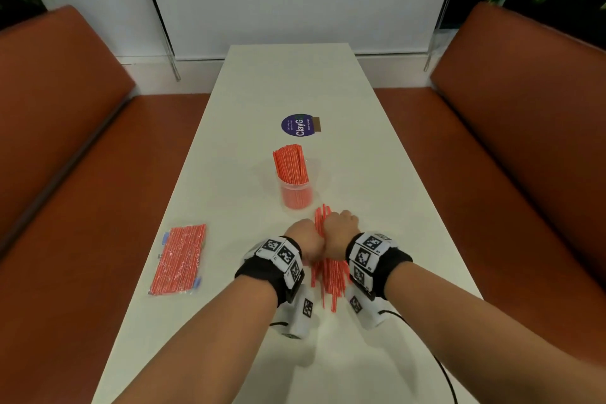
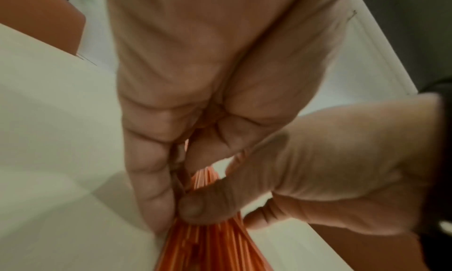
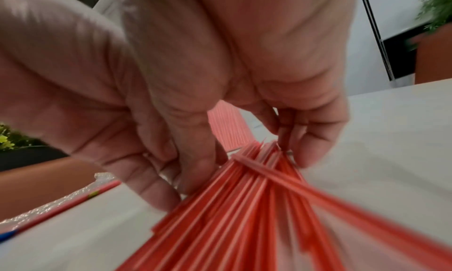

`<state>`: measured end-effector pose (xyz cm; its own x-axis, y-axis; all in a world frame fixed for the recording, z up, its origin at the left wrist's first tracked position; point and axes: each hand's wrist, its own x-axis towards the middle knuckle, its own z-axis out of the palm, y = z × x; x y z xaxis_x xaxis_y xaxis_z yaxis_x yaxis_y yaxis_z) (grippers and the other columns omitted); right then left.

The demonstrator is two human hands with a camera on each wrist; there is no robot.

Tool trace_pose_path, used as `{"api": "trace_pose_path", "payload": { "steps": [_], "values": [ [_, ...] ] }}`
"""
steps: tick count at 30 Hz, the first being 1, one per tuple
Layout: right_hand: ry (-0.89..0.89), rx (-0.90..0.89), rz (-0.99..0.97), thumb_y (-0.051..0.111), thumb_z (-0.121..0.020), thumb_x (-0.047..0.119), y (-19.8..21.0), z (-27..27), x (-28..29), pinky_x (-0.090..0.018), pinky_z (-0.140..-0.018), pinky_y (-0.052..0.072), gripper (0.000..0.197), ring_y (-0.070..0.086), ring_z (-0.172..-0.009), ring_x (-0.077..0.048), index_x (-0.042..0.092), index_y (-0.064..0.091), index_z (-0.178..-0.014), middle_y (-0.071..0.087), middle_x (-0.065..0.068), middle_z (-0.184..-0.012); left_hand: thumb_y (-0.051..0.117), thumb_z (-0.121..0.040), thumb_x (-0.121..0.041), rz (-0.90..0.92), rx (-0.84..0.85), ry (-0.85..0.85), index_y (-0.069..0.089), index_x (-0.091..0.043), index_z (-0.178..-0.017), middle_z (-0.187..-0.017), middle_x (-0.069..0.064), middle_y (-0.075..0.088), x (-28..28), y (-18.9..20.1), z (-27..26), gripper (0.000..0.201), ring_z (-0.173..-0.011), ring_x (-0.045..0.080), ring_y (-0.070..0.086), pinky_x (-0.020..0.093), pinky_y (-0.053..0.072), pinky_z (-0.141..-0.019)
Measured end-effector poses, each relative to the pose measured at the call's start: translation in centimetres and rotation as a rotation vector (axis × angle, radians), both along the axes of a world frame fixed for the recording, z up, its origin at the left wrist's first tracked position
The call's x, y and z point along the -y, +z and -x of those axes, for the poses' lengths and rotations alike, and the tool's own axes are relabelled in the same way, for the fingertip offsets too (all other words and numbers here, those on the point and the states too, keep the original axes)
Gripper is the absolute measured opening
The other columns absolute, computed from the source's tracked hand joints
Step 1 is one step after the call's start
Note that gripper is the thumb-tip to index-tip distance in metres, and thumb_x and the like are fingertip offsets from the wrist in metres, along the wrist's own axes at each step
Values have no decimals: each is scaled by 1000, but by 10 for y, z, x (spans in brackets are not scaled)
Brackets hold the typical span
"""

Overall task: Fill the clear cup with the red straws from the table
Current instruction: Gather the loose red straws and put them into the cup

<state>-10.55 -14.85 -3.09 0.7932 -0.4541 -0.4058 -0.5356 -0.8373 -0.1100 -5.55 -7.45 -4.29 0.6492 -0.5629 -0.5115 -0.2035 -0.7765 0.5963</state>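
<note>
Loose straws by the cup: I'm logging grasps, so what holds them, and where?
Both hands, left hand and right hand, gather the loose red straws near their far ends.

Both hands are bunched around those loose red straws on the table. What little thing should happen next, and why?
Probably squeeze the loose straws into a tight bundle and lift. The left hand and right hand already close round their middle, but the near ends still fan out on the table. The clear cup just beyond is already quite full, so only a neat bundle would slide in.

Clear cup (image 1: pixel 296 188) prob. near full; far table (image 1: pixel 288 75) open.
</note>
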Motion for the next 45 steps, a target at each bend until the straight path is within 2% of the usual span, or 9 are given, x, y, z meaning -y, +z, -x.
{"api": "trace_pose_path", "payload": {
  "steps": [4,10,13,17,23,27,33,41,45],
  "values": [
    [-90,131,-130,60,-87,20,2,7,1,-38,-102,42,48,47,-121,-34,-2,42,-125,47,-20,-131,47,-89,-3,31,7,29,60,11,-115,-63,-1,44,-2,6,2,32,-80,29,59,38,54,-87],
    [-78,-54,53,56,-78,62,-6,20,5,-37,-95,42,63,49,-115,-29,9,57,-111,57,-12,-119,47,-96,-18,-123,78,-37,67,0,-112,-77,8,61,-17,12,9,31,-106,29,63,30,46,-90],
    [-64,-89,121,49,-86,50,-19,13,-9,-35,-98,36,51,43,-118,-29,10,55,-117,55,-10,-124,47,-94,-14,-4,-93,73,67,2,-110,-107,18,70,-12,11,10,30,-100,32,64,33,48,-87],
    [-101,-27,113,50,-87,21,-31,1,-21,-35,-99,38,36,42,-119,-28,11,50,-121,49,-8,-128,44,-85,1,49,-76,109,62,-2,-89,-89,18,62,-4,6,6,18,-83,32,62,37,49,-72],
    [-346,145,102,45,-90,6,-49,-5,-26,-37,-92,43,28,46,-116,-29,5,49,-118,47,-12,-125,48,-82,1,77,-55,74,69,3,-83,-89,19,68,-6,2,-3,21,-82,24,56,39,51,-79],
    [-400,119,89,48,-89,7,-51,-13,-23,-37,-89,47,26,52,-110,-29,4,49,-115,52,-14,-120,46,-83,1,0,38,62,45,-8,-55,-65,11,53,-9,1,-17,30,-77,25,50,26,38,-54],
    [-351,38,68,40,-93,13,-47,-15,1,-41,-91,49,27,57,-109,-32,2,48,-117,55,-17,-119,49,-86,-9,-45,137,213,54,-2,-115,-116,17,59,-18,19,-38,30,-116,36,54,40,46,-99],
    [-353,269,-59,42,-96,11,18,-28,46,-37,-99,44,40,52,-121,-35,-8,35,-130,49,-22,-134,86,-60,-37,126,165,401,27,0,-140,-139,16,41,-11,29,-70,106,-133,33,39,43,35,-110],
    [-397,542,-262,44,-93,7,50,-50,65,-36,-70,47,17,57,-90,-32,-4,44,-106,54,-22,-102,91,-55,-26,306,128,427,10,0,-148,-148,16,33,-2,22,-85,126,-139,32,33,44,33,-113]
  ]
}}
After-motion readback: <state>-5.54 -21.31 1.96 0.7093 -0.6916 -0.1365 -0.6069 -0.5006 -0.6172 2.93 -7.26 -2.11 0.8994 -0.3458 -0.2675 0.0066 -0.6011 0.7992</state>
